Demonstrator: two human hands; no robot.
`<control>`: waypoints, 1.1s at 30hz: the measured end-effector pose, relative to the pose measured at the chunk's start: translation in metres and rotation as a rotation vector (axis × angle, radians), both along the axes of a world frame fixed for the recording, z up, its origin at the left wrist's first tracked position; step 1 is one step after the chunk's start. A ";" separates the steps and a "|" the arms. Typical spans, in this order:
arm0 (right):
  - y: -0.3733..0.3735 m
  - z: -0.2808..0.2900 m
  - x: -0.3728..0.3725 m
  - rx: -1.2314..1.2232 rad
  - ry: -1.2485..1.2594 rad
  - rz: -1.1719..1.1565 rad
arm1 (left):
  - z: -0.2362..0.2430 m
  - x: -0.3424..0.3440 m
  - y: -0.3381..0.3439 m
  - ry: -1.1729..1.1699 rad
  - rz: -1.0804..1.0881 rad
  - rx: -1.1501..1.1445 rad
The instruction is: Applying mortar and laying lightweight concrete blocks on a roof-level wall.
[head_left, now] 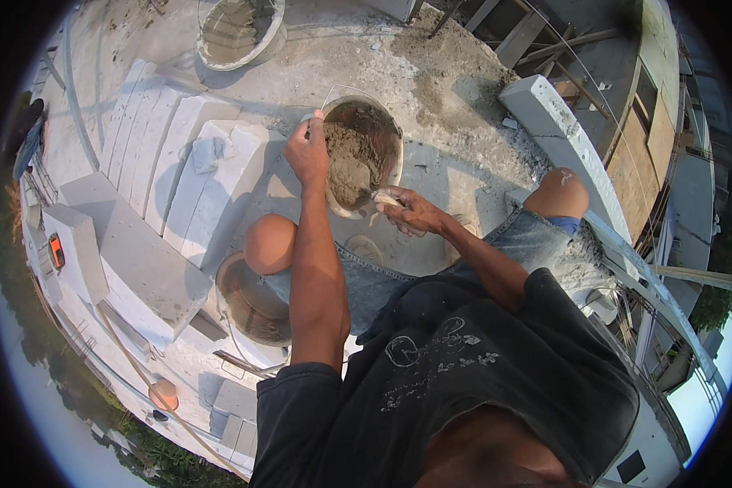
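Note:
A bucket (398, 134) of grey-brown mortar (346, 154) stands on the floor in front of me, its thin wire handle (343, 87) leaning to the far side. My left hand (307, 153) is closed at the bucket's left rim; its exact hold on the rim or wire is partly hidden. At the near right rim, my right hand (415, 213) grips a trowel (389, 195) by its pale handle. The trowel's blade reaches into the bucket, against the mortar, and is hard to tell apart from it.
Pale blocks (224, 175) are stacked to the left, with a small broken piece on top. Another mortar-stained bucket (278, 41) stands farther off, and a third bucket (252, 305) sits beside my left knee. A long block wall (573, 146) edges the right, with timber (561, 49) beyond.

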State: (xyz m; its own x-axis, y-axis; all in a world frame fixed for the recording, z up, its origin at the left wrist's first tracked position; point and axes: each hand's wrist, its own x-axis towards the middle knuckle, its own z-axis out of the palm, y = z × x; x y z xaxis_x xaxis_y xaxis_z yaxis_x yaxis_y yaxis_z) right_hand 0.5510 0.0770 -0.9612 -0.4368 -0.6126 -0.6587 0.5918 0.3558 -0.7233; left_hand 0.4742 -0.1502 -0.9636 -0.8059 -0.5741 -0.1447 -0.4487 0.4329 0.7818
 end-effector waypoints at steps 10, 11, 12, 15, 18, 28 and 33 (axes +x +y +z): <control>0.035 0.013 -0.005 0.095 0.002 0.018 | 0.013 -0.019 0.017 0.049 -0.029 0.008; 0.037 0.014 -0.002 0.071 0.018 0.021 | 0.016 -0.015 0.018 0.066 -0.053 0.020; 0.036 0.023 -0.005 0.114 -0.047 0.033 | 0.012 -0.014 0.011 0.020 -0.035 -0.002; 0.056 0.048 -0.023 0.126 -0.097 0.136 | 0.001 -0.008 0.006 0.024 0.037 -0.010; 0.099 0.089 -0.070 0.154 -0.037 0.283 | -0.003 -0.004 0.000 -0.013 0.147 0.051; 0.202 0.117 -0.182 0.328 0.237 0.153 | -0.004 0.001 0.004 0.045 0.200 0.019; 0.222 0.032 -0.207 0.440 0.484 -0.089 | -0.006 0.001 0.018 0.045 0.244 -0.004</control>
State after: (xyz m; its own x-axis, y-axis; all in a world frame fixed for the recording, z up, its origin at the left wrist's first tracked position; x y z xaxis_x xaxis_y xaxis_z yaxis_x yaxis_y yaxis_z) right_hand 0.3439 0.2995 -0.9288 -0.7830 -0.2793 -0.5559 0.2771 0.6435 -0.7136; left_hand 0.4755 -0.1327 -0.9696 -0.6486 -0.7532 -0.1093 -0.5051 0.3186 0.8021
